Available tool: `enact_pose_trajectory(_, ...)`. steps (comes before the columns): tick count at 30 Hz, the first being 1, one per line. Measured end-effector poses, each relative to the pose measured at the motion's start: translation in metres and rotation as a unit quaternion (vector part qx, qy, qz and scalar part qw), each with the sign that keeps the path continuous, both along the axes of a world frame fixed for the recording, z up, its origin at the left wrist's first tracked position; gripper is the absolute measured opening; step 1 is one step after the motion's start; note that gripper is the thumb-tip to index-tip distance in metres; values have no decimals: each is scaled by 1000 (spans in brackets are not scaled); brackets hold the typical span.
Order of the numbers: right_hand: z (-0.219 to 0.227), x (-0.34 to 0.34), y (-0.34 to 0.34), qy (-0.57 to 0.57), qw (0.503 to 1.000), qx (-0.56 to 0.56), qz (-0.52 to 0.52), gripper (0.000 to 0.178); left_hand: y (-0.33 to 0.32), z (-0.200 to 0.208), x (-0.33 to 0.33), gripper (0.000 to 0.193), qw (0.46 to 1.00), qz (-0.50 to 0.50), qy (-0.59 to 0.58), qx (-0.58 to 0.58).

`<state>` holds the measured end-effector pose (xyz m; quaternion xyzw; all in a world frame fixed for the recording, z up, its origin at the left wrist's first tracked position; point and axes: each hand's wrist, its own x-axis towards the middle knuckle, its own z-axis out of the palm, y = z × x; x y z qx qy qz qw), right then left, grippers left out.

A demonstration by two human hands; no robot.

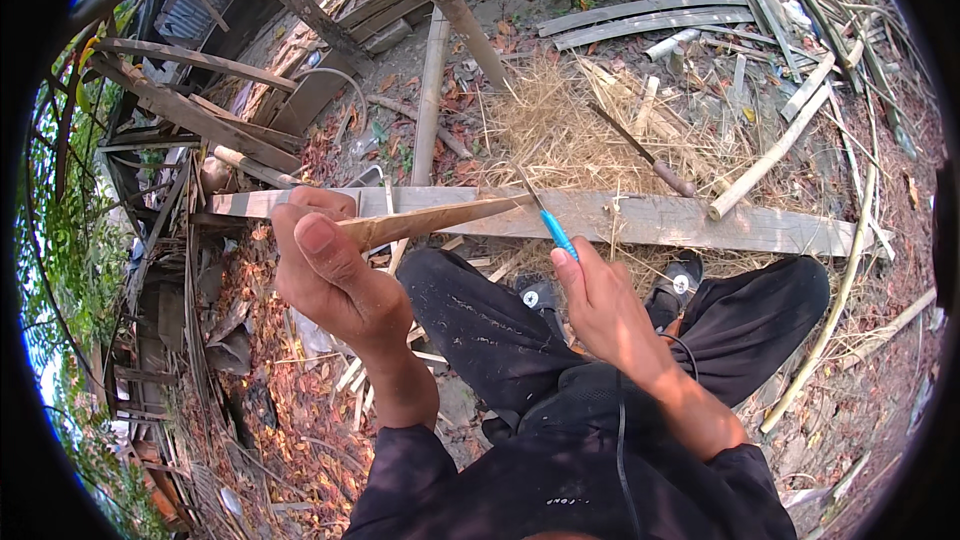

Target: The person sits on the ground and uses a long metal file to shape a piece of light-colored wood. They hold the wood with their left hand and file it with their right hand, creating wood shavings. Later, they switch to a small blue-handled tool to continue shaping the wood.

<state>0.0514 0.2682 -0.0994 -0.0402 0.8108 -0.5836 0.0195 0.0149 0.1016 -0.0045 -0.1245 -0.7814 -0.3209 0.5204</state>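
Observation:
My left hand [345, 275] is closed around the near end of a brown strip of split wood or bamboo [435, 223], which tapers off to the right. A small knife [558, 230] with a bright blue handle is in my right hand [608, 305], my thumb lying along the handle. Its thin blade slants up and left across the strip's far tip; whether they touch, I cannot tell. Both are above a long grey plank [700, 218] that spans the ground in front of my knees. Just beyond the plank lies a dark-bladed knife [672, 178] with a wooden handle.
Pale shavings [545, 130] heap up behind the plank. Bamboo poles [770, 165] and grey slats [650, 25] lie at the right and far right. Upright poles [437, 70] stand ahead. Stacked old timber [180, 110] crowds the left side. A cable [622, 430] hangs over my dark clothing.

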Motion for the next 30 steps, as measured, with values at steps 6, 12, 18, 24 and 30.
enact_pose_trajectory(6, 57, 8, -22, 152, 978, -103, 97, 20, 11, -5, -4, 46, 1000, -12, 18, -6)
enact_pose_trajectory(12, -14, -18, -25, 51, 994, 66, 70, 25, 2, -5, -8, 51, 997, 37, 65, 6)
enact_pose_trajectory(18, 59, 5, -7, 133, 984, -70, 98, 20, 0, -14, -17, 50, 987, -89, 126, -36)
enact_pose_trajectory(24, 54, 21, -11, 120, 983, -35, 132, 21, -12, -18, -27, 63, 967, -186, 168, -35)
enact_pose_trajectory(30, 34, 16, -22, 150, 983, 1, 103, 22, -17, -17, -26, 55, 973, -156, 162, -53)
